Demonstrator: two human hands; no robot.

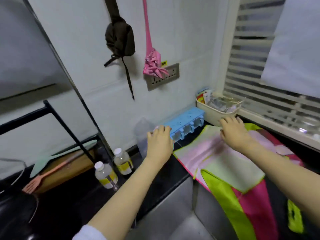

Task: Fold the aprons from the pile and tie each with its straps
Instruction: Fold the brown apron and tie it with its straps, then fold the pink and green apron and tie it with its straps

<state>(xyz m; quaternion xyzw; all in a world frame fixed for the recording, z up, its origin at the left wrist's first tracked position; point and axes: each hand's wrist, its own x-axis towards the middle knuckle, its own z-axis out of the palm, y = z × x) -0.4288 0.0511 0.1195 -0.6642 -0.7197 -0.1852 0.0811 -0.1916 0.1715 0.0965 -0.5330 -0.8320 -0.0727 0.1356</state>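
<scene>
A pink, lime-green and magenta apron [223,163] lies spread on the dark counter, its lower part hanging over the sink edge. My right hand [233,134] rests palm down on the apron's far end, fingers spread, close to a white basket. My left hand [160,142] is palm down just left of the apron, over a translucent container [141,134], fingertips bent beside a blue rack; motion blur hides whether it holds anything. Two bundled, tied aprons hang on the wall: a dark brown one [120,37] and a pink one [153,64].
The blue rack [185,122] and the white basket [214,110] of small items stand against the wall and window sill. Two water bottles [105,175] stand left of my left forearm. A steel sink [173,213] lies below; a pink fork [43,177] and board sit far left.
</scene>
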